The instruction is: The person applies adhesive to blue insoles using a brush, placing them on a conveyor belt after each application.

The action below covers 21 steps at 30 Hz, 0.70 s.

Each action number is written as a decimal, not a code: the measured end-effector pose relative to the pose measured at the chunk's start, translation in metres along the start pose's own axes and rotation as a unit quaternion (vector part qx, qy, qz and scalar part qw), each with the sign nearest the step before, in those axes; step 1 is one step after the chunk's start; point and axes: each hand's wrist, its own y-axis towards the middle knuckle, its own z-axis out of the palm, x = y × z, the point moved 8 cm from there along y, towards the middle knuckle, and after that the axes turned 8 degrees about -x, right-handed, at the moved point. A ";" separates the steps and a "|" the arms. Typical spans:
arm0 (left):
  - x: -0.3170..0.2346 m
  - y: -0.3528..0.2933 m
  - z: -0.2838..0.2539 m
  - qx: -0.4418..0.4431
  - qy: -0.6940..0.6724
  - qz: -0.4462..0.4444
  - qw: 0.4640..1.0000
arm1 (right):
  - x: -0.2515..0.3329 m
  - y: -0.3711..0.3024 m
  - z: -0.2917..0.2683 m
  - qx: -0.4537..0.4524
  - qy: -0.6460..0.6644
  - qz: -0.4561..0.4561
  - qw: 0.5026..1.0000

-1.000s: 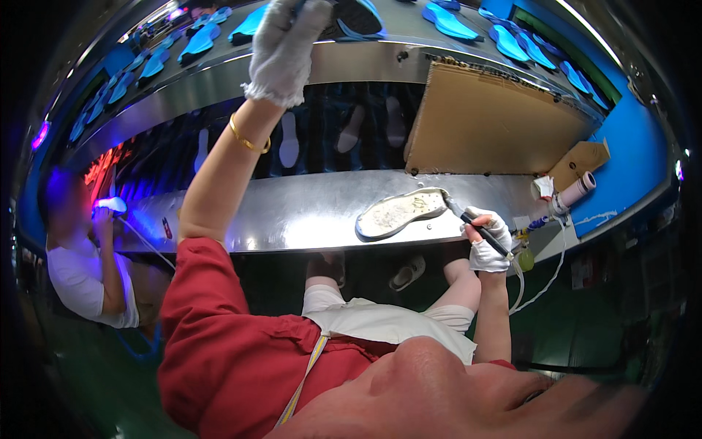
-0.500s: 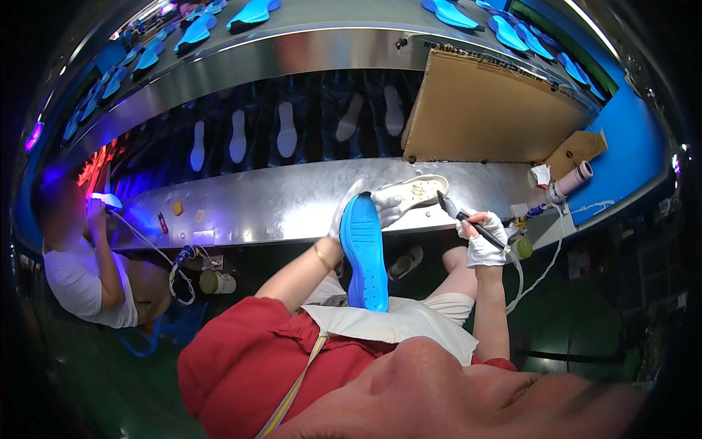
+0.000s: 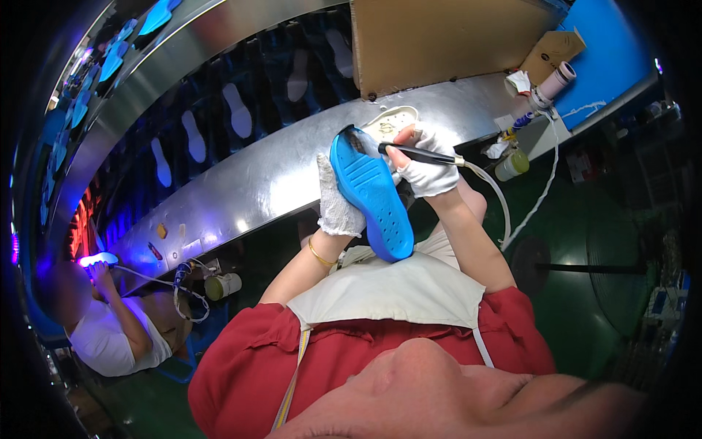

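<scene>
My left hand [image 3: 338,206], in a light knit glove, is closed around the left side of a blue shoe sole [image 3: 382,205]. The sole is tilted, its heel end close to my apron and its inner face with grooves and small holes turned up. In my gloved right hand [image 3: 433,167], bare fingertips grip a black-handled brush [image 3: 424,154] with a pale hose [image 3: 491,183] running from its end. Its bristles lie at the sole's far end, by the upper rim; whether they press on it I cannot tell. Behind, a cream sole [image 3: 398,117] rests on the bench, partly hidden.
The metal bench [image 3: 274,186] runs across, with a cardboard sheet [image 3: 439,51] standing at its back. Pale sole shapes [image 3: 236,110] line a dark recess. Bench right: a pink cylinder [image 3: 556,80] and a jar [image 3: 512,165]. A co-worker [image 3: 117,329] sits at left.
My right hand has brought the brush left, from beside the cream sole to the far end of the blue sole. My left hand still holds that sole. The view has turned.
</scene>
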 end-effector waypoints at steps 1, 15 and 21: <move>0.002 0.001 0.004 0.067 -0.071 0.003 0.995 | 0.001 -0.001 -0.003 -0.017 -0.032 -0.032 0.999; -0.014 0.016 -0.035 -0.077 0.067 0.066 0.993 | 0.013 -0.036 0.022 0.027 -0.133 -0.147 0.980; -0.023 0.006 -0.034 -0.099 0.095 0.022 0.990 | -0.005 -0.047 0.020 0.067 0.013 0.036 0.997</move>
